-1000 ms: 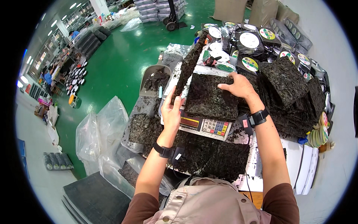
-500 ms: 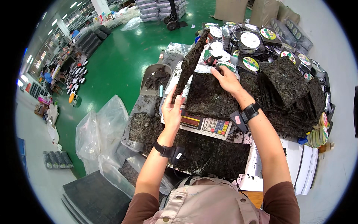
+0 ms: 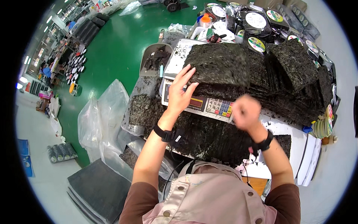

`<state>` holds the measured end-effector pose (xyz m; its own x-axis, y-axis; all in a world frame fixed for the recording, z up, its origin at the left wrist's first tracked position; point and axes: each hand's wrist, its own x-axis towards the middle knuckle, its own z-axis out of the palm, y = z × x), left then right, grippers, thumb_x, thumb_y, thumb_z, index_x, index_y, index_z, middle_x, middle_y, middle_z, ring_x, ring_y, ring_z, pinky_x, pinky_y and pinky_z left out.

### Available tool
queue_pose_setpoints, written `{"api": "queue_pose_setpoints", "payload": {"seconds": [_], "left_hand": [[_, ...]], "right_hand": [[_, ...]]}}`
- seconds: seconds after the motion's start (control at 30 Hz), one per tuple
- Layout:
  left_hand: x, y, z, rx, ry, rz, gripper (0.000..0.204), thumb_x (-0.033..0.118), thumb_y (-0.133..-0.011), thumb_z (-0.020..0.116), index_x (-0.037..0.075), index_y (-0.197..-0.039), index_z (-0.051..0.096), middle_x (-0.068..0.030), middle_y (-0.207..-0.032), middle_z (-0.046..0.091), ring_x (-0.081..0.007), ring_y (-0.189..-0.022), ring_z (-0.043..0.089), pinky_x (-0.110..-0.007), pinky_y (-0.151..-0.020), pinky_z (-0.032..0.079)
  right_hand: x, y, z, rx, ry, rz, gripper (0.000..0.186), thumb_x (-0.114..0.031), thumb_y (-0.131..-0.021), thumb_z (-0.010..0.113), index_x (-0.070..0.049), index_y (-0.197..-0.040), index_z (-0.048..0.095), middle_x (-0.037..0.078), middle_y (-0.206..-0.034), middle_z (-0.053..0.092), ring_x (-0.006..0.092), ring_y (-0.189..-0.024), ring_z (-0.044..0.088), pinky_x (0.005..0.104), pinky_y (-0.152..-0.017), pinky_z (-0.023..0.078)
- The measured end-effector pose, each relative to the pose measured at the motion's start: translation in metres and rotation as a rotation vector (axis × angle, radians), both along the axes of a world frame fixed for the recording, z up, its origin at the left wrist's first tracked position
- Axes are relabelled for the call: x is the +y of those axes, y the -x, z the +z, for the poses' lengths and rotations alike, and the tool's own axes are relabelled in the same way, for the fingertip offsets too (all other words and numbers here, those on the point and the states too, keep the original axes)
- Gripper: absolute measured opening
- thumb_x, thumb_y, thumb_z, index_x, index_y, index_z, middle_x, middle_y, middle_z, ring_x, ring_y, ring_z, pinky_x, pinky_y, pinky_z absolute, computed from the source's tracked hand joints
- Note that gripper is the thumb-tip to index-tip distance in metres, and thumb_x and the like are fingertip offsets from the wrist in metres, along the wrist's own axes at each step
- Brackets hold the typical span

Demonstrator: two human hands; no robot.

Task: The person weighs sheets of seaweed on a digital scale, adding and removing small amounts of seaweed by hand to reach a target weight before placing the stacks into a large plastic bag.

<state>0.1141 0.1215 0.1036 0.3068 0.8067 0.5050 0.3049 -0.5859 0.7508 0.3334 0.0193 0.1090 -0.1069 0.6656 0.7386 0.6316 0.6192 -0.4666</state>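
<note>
A squared stack of dark dried seaweed sheets [image 3: 218, 65] lies flat on a digital scale [image 3: 177, 67], covering most of its pan. At the stack's near left corner my left hand [image 3: 181, 91] rests with fingers stretched and thumb apart, holding nothing visible. My right hand [image 3: 246, 112] is off the stack, just right of the scale's keypad [image 3: 219, 108]. Its fingers look curled but are smeared by motion, so what they do is unclear. Below the scale spreads a wide layer of seaweed sheets [image 3: 209, 138].
Tall piles of seaweed [image 3: 294, 67] flank the scale on the right. Behind are round-labelled dark packages [image 3: 255, 22] and an orange-lidded jar [image 3: 205, 20]. A dustpan-like scoop [image 3: 156, 59] with seaweed scraps stands left. Clear plastic bags [image 3: 104, 119] hang beside the table.
The seaweed layer that stood raised by my left hand now lies flat on the stack. My right hand has drawn back toward me from the stack's far edge.
</note>
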Motion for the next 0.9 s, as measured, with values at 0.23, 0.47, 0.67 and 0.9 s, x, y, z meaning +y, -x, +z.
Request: {"api": "queue_pose_setpoints", "payload": {"seconds": [0.23, 0.47, 0.67, 0.9], "left_hand": [[-0.003, 0.008, -0.002, 0.297, -0.135, -0.073, 0.054, 0.009, -0.071, 0.066, 0.012, -0.123, 0.054, -0.0158, -0.137, 0.039, -0.0346, -0.125, 0.038, -0.041, -0.103, 0.032], [-0.032, 0.048, -0.047, -0.348, 0.077, 0.214, 0.028, -0.002, -0.075, 0.055, 0.002, -0.103, 0.056, -0.0071, -0.108, 0.052, -0.0171, -0.101, 0.052, -0.031, -0.089, 0.042], [-0.091, 0.083, -0.146, 0.084, 0.859, -0.054, 0.037, 0.010, -0.072, 0.071, 0.000, -0.103, 0.053, -0.0068, -0.094, 0.057, -0.0120, -0.081, 0.055, -0.027, -0.074, 0.047], [-0.117, 0.063, -0.165, 0.098, 0.957, -0.119, 0.026, 0.007, -0.077, 0.070, 0.002, -0.099, 0.057, -0.0009, -0.085, 0.060, -0.0093, -0.074, 0.056, -0.023, -0.063, 0.047]], "right_hand": [[-0.070, 0.060, -0.173, -0.546, 0.904, 0.310, 0.066, -0.022, -0.070, 0.072, 0.000, -0.125, 0.042, 0.019, -0.120, 0.046, 0.0354, -0.105, 0.051, 0.0411, -0.086, 0.045], [-0.037, 0.108, -0.197, -0.678, 1.092, 0.021, 0.060, -0.022, -0.066, 0.078, 0.001, -0.113, 0.048, 0.019, -0.107, 0.054, 0.0345, -0.104, 0.051, 0.0427, -0.088, 0.043], [-0.031, 0.083, -0.209, -0.069, 1.179, 0.328, 0.042, -0.017, -0.063, 0.079, -0.001, -0.097, 0.060, 0.016, -0.093, 0.061, 0.0290, -0.089, 0.059, 0.0382, -0.076, 0.048], [-0.036, 0.079, -0.172, 0.218, 1.003, 0.226, 0.048, -0.023, -0.066, 0.078, 0.000, -0.103, 0.058, 0.014, -0.097, 0.063, 0.0235, -0.086, 0.061, 0.0353, -0.073, 0.049]]}}
